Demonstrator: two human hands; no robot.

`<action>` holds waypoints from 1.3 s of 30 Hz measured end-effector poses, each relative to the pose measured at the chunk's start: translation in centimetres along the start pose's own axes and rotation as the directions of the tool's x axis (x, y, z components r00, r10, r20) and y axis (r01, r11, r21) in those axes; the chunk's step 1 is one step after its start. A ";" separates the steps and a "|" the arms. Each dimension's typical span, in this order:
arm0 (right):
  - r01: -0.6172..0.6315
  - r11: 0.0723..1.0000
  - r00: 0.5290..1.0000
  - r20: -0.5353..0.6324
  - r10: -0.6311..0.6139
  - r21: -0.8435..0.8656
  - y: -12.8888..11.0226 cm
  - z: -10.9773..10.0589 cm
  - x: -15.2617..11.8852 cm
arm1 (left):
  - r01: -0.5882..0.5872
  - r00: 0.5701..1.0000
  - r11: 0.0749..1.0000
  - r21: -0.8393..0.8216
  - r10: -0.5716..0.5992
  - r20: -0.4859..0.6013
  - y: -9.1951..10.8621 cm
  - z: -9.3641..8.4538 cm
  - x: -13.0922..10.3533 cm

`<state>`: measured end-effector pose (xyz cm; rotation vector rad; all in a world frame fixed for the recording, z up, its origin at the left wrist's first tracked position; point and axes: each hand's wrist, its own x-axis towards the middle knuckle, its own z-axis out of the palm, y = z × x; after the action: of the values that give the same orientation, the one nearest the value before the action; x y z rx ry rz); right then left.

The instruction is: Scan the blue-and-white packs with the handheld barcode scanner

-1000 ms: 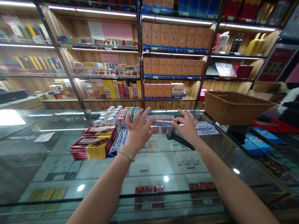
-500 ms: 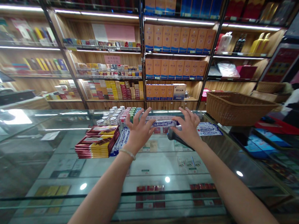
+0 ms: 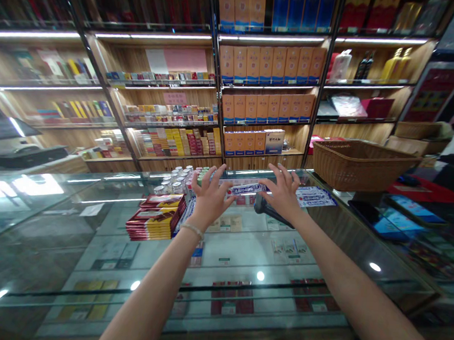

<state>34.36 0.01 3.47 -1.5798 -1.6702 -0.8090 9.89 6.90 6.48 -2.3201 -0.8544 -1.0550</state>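
- We see one slim blue-and-white wrapped stick (image 3: 248, 189) just beyond and to the left of the head of the black handheld scanner (image 3: 273, 210); its long axis runs left to right, almost level, with its printed side toward us.
- Our left hand (image 3: 212, 197), left of the scanner, pinches the left end of the stick between thumb and index finger; the other fingers are spread and raised.
- Our right hand (image 3: 284, 191), just above the scanner, pinches the right end in the same way, its other fingers lifted.
- To the right of the scanner lie more flat blue-and-white packets (image 3: 317, 197); we cannot count them surely.
- Left of the scanner stand two stacks of red-and-yellow flat packets (image 3: 157, 217).
- Farther right of the scanner is one large brown woven basket (image 3: 361, 165).
- On the shelves behind the scanner, we count two rows of eight tall orange boxes (image 3: 266, 64), and below them four shorter orange boxes (image 3: 244, 143) beside one white box (image 3: 274, 142).
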 end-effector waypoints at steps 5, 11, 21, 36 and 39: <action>0.029 0.999 0.998 0.050 -0.030 0.033 -0.5 -0.2 1.1 | -0.007 1.000 1.000 0.010 0.007 0.017 -0.9 -1.6 -0.9; 0.059 0.995 0.993 0.096 -0.066 0.076 -2.2 0.5 1.9 | 0.011 1.000 0.999 0.031 -0.011 0.016 -2.1 -3.0 -2.4; 0.273 0.958 0.945 0.161 -0.284 0.089 -4.5 3.1 2.9 | 0.124 0.989 0.988 0.097 -0.131 0.070 -1.0 -4.5 -6.7; 0.538 0.831 0.805 0.206 -0.556 0.140 -8.8 10.9 2.8 | 0.259 0.949 0.958 0.120 -0.276 0.154 -0.1 -4.2 -10.3; 0.535 0.834 0.801 0.231 -0.552 0.135 -9.4 11.8 2.9 | 0.263 0.947 0.958 0.115 -0.279 0.160 -0.1 -3.9 -10.6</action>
<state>24.20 10.70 -0.63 -1.1994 -2.3825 -0.8343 2.35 0.88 0.54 -2.2872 -1.2945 -0.9034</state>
